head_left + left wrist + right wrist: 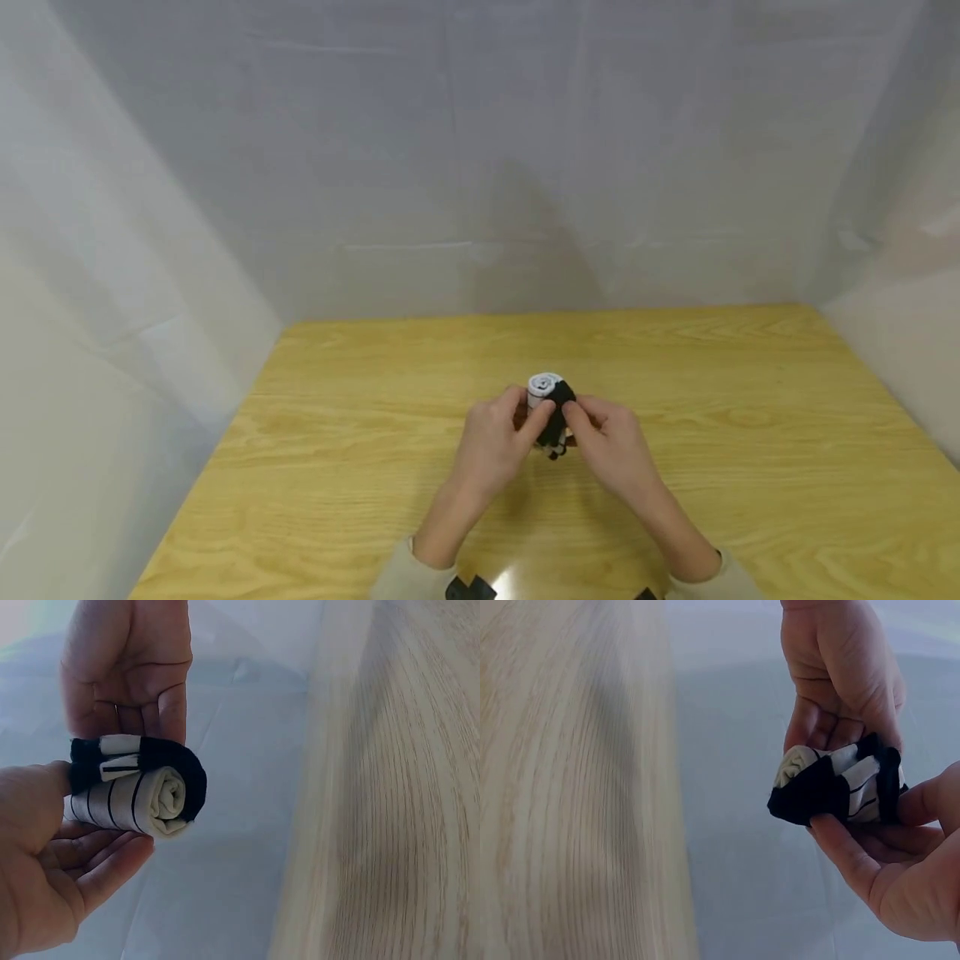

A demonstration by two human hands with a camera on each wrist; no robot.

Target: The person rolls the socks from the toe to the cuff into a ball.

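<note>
1. While both hands worked at it, the rolled sock (548, 405) sat lifted just above the middle of the bench (360, 467), a white striped roll with a dark cuff wrapped partly over it.
2. The left hand (491, 442) had its fingers curled round the striped end, thumb on top; the right hand (611, 446) pinched the dark cuff from the other side, so neither hand was free.
3. Risk one, as I judged it: the cuff covered only part of the roll, and a slack pinch on the right could have let it snap back off.
4. Risk two: the white core (169, 793) showed at the open end, and a squeeze from the left might have pushed it out and loosened the coil.
5. Risk three: the roll was held in the air, so a slip from either side would have dropped it to the bench, likely unrolling.
6. The bench was pale yellow wood with a clear grain, glossy at the near edge.
7. A white draped sheet (480, 150) closed off the far side and both flanks, creased, with a faint shadow at centre.
8. Pale sleeves (405, 575) showed at the near edge.
</note>
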